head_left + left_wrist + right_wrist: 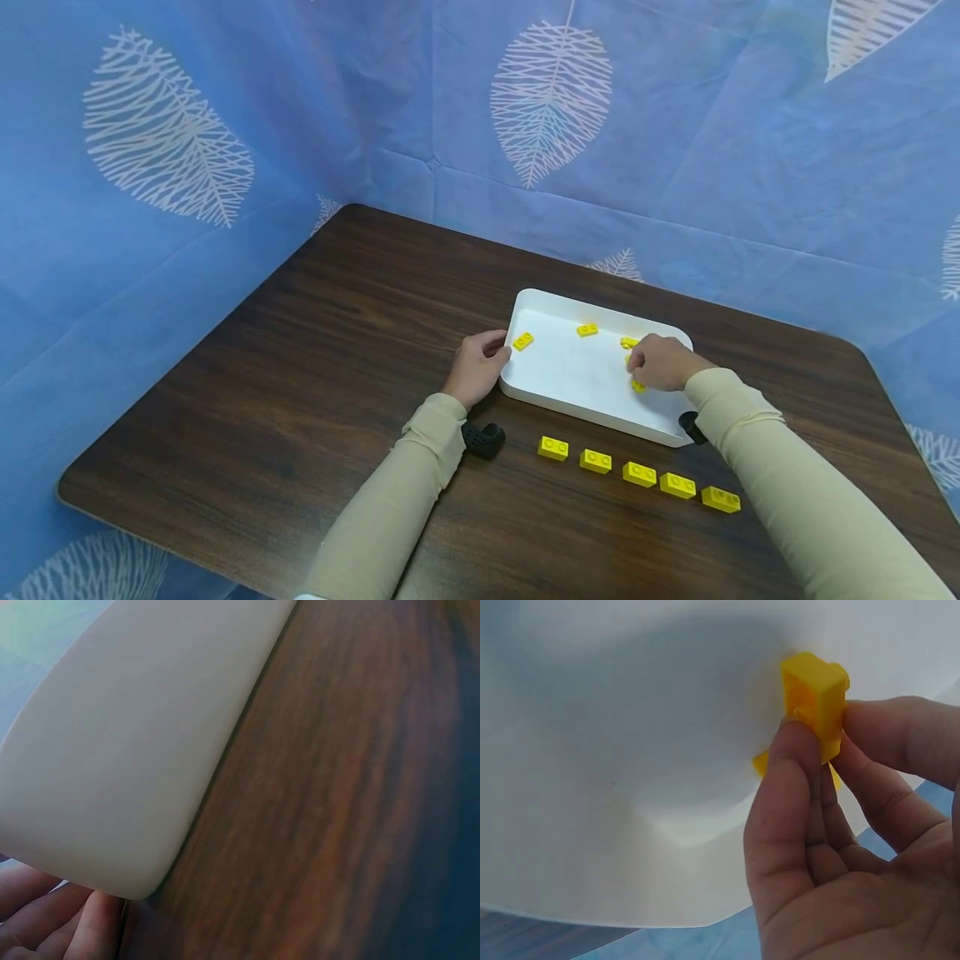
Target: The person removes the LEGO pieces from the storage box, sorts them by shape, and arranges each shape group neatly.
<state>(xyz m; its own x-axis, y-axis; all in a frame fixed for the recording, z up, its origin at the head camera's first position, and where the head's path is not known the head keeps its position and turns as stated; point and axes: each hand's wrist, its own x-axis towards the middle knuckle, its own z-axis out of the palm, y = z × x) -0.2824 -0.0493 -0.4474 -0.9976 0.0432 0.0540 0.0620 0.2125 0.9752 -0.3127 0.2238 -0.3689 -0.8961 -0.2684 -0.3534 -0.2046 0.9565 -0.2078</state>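
Observation:
My right hand (663, 363) is over the right part of a white tray (570, 367). In the right wrist view it pinches a yellow toy building brick (817, 701) between thumb and fingertips, its hollow underside partly showing. Another yellow brick (760, 763) is partly hidden behind those fingers. My left hand (476, 367) rests at the tray's left end, its fingers (94, 926) touching the outside wall. Inside the tray lie loose yellow bricks, one by the left wall (522, 341), one near the back (587, 330) and others close to my right hand.
In front of the tray, a spaced row of several yellow bricks (639, 474) stands on the dark wooden table (300, 375). Each wrist wears a black device (483, 440). Blue cloth (675, 150) with white leaf prints hangs behind the table.

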